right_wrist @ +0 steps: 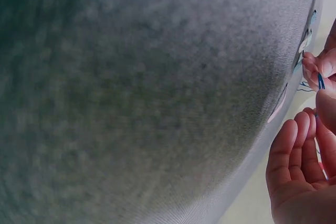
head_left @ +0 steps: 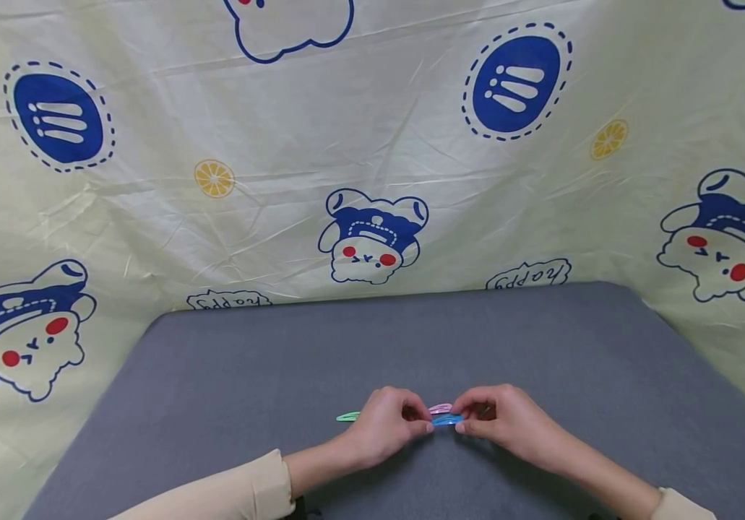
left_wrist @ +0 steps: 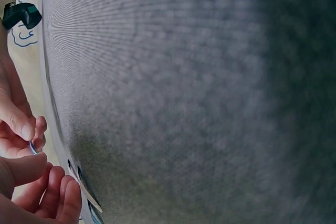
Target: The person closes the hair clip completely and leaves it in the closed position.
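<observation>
A blue snap hair clip [head_left: 446, 419] is stretched between the two hands, close over the grey table. My left hand [head_left: 388, 426] pinches its left end between thumb and fingertips. At the other end, the right hand [head_left: 505, 419] grips it the same way. In the right wrist view a short stretch of the blue clip [right_wrist: 321, 81] shows between the fingertips. Just behind it lies a pink hair clip [head_left: 440, 409], partly covered by the hands. A green hair clip [head_left: 347, 417] pokes out to the left of the left hand, its right part hidden.
The grey tabletop [head_left: 268, 375] spreads around both hands. A pale printed curtain [head_left: 385, 137] with cartoon bears hangs along its back and sides. More clips [right_wrist: 304, 40] lie on the table beyond the left hand in the right wrist view.
</observation>
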A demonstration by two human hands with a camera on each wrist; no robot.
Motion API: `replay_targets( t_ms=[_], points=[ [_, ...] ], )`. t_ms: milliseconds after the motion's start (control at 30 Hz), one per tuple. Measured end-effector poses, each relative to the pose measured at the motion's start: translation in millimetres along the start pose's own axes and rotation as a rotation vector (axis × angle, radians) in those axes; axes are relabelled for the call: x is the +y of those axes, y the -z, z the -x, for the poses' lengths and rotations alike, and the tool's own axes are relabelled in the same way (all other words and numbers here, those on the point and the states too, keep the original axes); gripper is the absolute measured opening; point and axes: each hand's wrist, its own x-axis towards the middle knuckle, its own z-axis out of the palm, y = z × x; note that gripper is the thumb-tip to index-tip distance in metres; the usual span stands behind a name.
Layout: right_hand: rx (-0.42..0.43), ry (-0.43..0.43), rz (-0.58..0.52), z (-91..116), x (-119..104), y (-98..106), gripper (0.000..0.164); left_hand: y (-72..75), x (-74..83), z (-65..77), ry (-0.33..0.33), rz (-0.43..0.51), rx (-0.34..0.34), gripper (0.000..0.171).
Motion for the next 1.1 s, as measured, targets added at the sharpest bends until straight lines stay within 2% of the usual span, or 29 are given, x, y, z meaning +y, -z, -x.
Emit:
replay_targets(
  t_ms=[633, 900, 1100],
  points=[
    [-0.028, 0.017, 0.033, -6.9, 9.1, -3.1, 0.012, -4.0, -3.8, -1.5, -0.012, -0.065, 0.001, 0.01],
    [-0.048, -0.003, 0.041, -10.4, 12.0, -2.5, 0.011, -8.5, -2.2, -0.1, -0.042, -0.167, 0.051, 0.012],
    [-0.058, 0.003, 0.047, -11.1, 15.5, -3.1, 0.012, -8.8, -1.1, -0.6, -0.077, -0.256, 0.039, 0.012]
  ],
)
